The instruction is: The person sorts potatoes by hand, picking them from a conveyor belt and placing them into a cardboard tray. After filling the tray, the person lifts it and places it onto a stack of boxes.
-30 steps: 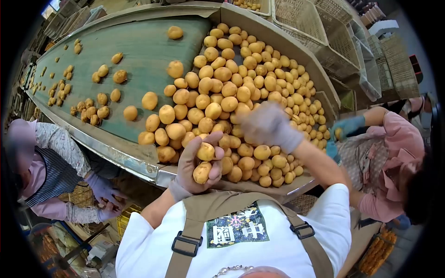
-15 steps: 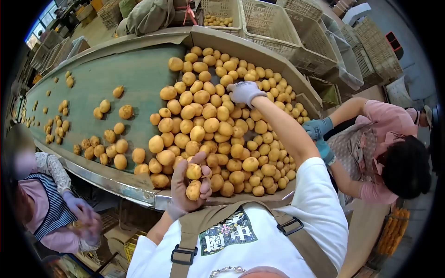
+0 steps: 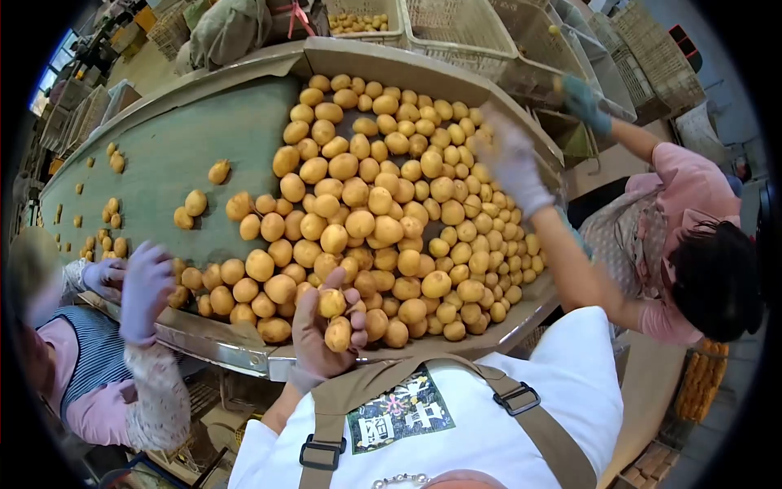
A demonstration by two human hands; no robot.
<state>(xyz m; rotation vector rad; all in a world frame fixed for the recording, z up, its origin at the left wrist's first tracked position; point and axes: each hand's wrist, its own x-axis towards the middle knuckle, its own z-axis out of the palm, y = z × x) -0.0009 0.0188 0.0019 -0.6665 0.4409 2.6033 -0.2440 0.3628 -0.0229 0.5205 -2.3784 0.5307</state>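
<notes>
Many round yellow-brown potatoes (image 3: 379,200) lie piled at the end of a green conveyor belt (image 3: 147,179). At the near edge of the pile, my left hand (image 3: 324,326) holds two potatoes, one above the other, with its fingers curled around them. My right hand (image 3: 515,159), in a pale glove, is stretched out over the far right side of the pile. Motion smears its fingers, and whether it holds anything cannot be made out.
A co-worker in pink (image 3: 692,196) stands at the right, one gloved hand near the crates (image 3: 460,33). Another co-worker (image 3: 73,359) with lavender gloves is at the left by the metal rim (image 3: 220,350). A raised board (image 3: 407,69) borders the pile.
My right hand has moved right, away from the middle of the pile. My left hand still holds its potatoes. The left co-worker's hands rose to the belt; the right co-worker's arm reached towards the crates.
</notes>
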